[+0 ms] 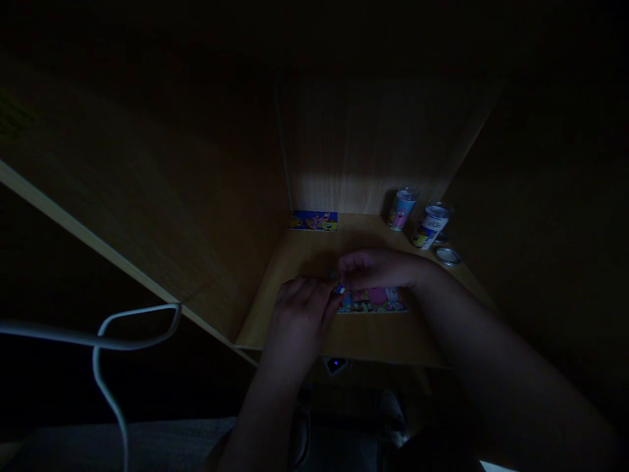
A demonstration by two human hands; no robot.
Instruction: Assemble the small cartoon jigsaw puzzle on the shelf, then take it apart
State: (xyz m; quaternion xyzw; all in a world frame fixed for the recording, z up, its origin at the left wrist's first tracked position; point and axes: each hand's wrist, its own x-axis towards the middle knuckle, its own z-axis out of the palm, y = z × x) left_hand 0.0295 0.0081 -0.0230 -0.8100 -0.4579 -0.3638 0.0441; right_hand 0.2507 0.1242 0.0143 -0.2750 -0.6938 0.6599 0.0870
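My left hand (303,308) is closed in a pinch over the wooden surface, with a small blue-and-white piece (341,288) at its fingertips. Close against it, the fingers of my right hand (373,269) are curled, and their tips meet the same piece. Beneath both hands lies a colourful cartoon picture (378,301) with pink and blue figures, perhaps a jigsaw puzzle. My hands cover its upper left part. Dim light blurs fine detail.
A blue and yellow cartoon picture (313,221) lies at the back left. Two printed cans, a pink-blue one (401,210) and a white-labelled one (430,226), stand at the back right near a round metal lid (448,256). A white cable (137,344) loops at left.
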